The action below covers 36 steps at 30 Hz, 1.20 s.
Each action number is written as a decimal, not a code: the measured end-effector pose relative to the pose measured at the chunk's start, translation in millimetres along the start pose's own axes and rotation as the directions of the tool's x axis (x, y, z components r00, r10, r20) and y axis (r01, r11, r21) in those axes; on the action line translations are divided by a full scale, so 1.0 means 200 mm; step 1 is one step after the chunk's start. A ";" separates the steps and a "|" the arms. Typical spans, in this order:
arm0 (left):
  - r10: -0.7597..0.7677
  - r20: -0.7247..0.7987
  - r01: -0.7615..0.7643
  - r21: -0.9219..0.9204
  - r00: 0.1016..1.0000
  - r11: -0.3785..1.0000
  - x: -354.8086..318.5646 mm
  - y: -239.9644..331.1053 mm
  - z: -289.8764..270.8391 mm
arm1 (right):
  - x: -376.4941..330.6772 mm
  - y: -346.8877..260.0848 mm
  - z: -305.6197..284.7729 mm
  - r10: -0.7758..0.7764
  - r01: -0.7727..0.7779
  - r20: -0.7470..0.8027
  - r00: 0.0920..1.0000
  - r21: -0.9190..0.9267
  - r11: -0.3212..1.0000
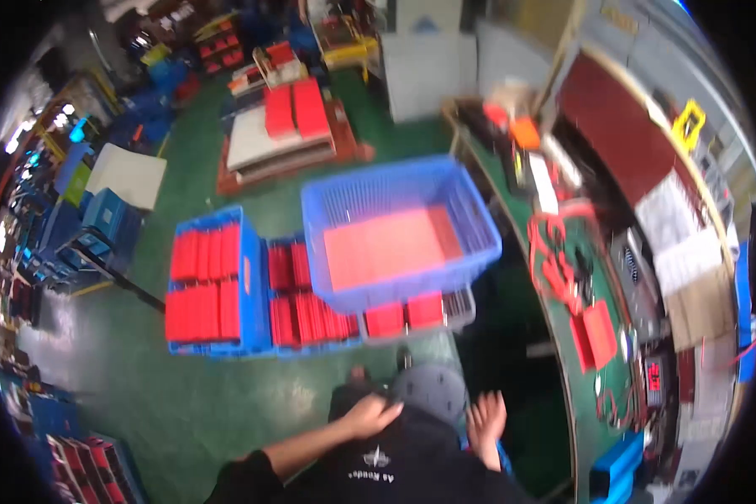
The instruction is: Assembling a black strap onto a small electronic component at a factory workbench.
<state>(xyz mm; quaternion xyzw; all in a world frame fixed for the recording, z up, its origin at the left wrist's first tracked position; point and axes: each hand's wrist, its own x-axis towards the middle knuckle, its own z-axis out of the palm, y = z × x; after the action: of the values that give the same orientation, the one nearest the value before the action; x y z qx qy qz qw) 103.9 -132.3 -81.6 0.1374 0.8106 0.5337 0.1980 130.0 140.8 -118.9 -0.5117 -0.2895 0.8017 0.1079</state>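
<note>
Your left hand (371, 415) rests curled on your dark trouser leg (353, 399), grip on nothing; your right hand (485, 420) hangs released beside the grey round stool seat (430, 388). Beyond, a blue plastic mesh basket (399, 231) sits atop red-filled crates (210, 286).

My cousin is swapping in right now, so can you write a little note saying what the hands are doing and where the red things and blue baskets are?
Left hand: empty, resting on the dark clothing at the person's lap, fingers curled.
Right hand: empty, open, fingers spread, beside the grey round seat.
Things: a large blue basket with a few flat red pieces sits on top of lower blue crates packed with red blocks on the green floor. One red tray lies on the green workbench to the right, near red cables.
Done: floor crates look full.
Left: neither hand holds anything; the top basket is mostly unfilled.
</note>
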 end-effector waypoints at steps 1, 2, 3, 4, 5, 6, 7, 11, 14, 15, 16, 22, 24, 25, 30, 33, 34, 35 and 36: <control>-0.119 0.177 0.135 -0.082 0.977 0.987 0.04 0.05 0.04 | 0.08 0.15 0.04 0.012 0.044 0.304 0.953 -0.179 0.983; -0.112 0.196 0.125 -0.053 0.974 0.991 0.05 0.07 0.07 | -0.06 0.17 0.21 0.139 0.268 0.648 0.749 -0.487 0.831; -0.101 0.130 0.110 -0.062 0.986 0.992 0.04 0.05 0.11 | -0.16 0.17 0.32 0.401 0.546 0.805 0.437 -0.591 0.594; -0.198 0.109 0.192 0.060 0.974 0.980 0.01 0.03 0.11 | -0.16 0.18 0.27 0.497 0.407 0.743 0.448 -0.665 0.626; -0.220 0.015 0.220 0.036 0.975 0.975 0.00 0.12 0.08 | -0.13 0.19 0.22 0.579 0.264 0.687 0.438 -0.714 0.648; -0.268 0.017 0.267 0.049 0.963 0.963 -0.02 0.10 0.09 | -0.12 0.20 0.20 0.532 0.482 0.713 0.457 -0.701 0.525; -0.318 0.015 0.316 0.064 0.948 0.946 -0.04 0.09 0.12 | -0.14 0.21 0.20 0.498 0.667 0.739 0.453 -0.652 0.361; -0.207 -0.044 0.209 0.332 0.977 0.920 -0.07 0.16 0.12 | -0.32 0.09 0.40 0.663 0.722 0.466 0.585 -0.673 -0.164; -0.258 -0.100 0.277 0.346 0.961 0.897 -0.11 0.23 0.10 | -0.40 0.12 0.39 0.613 0.798 0.574 0.543 -0.580 -0.164; -0.243 -0.153 0.277 0.277 0.958 0.920 -0.11 0.23 0.11 | -0.39 0.11 0.42 0.648 0.790 0.569 0.507 -0.606 -0.086; -0.317 -0.110 0.335 0.291 0.942 0.896 -0.13 0.24 0.09 | -0.39 0.13 0.39 0.608 0.793 0.659 0.443 -0.604 0.078; -0.417 0.059 0.419 -0.026 0.907 0.908 -0.28 0.25 0.00 | -0.41 0.14 0.31 0.536 0.425 0.701 0.471 -0.712 0.558; -0.501 0.129 0.517 -0.212 0.856 0.829 -0.33 0.27 -0.02 | -0.40 0.11 0.32 0.551 0.262 0.674 0.492 -0.718 0.645; -0.497 0.123 0.512 -0.214 0.859 0.832 -0.33 0.29 -0.02 | -0.40 0.10 0.32 0.551 0.268 0.677 0.488 -0.716 0.644; -0.153 -0.002 0.149 0.225 0.988 0.963 -0.28 0.35 -0.04 | -0.42 0.05 0.38 0.515 0.374 0.656 0.552 -0.746 0.550; -0.163 0.039 0.146 0.275 0.986 0.950 -0.31 0.39 -0.07 | -0.42 -0.01 0.40 0.418 0.389 0.704 0.574 -0.684 0.617; -0.201 0.051 0.179 0.277 0.978 0.944 -0.34 0.41 -0.09 | -0.47 -0.05 0.45 0.442 0.304 0.634 0.635 -0.731 0.611; -0.200 0.021 0.185 0.289 0.980 0.939 -0.35 0.41 -0.07 | -0.50 -0.08 0.48 0.450 0.318 0.652 0.610 -0.722 0.614; -0.104 0.020 0.093 0.296 0.994 0.951 -0.35 0.40 -0.05 | -0.53 -0.11 0.50 0.506 0.217 0.567 0.650 -0.776 0.591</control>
<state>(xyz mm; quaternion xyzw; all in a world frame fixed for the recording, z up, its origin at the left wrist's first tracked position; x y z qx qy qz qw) 162.4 -139.6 7.3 0.1343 0.8833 0.3938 0.2159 86.5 73.8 4.8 -0.1524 -0.5821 0.7264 -0.3322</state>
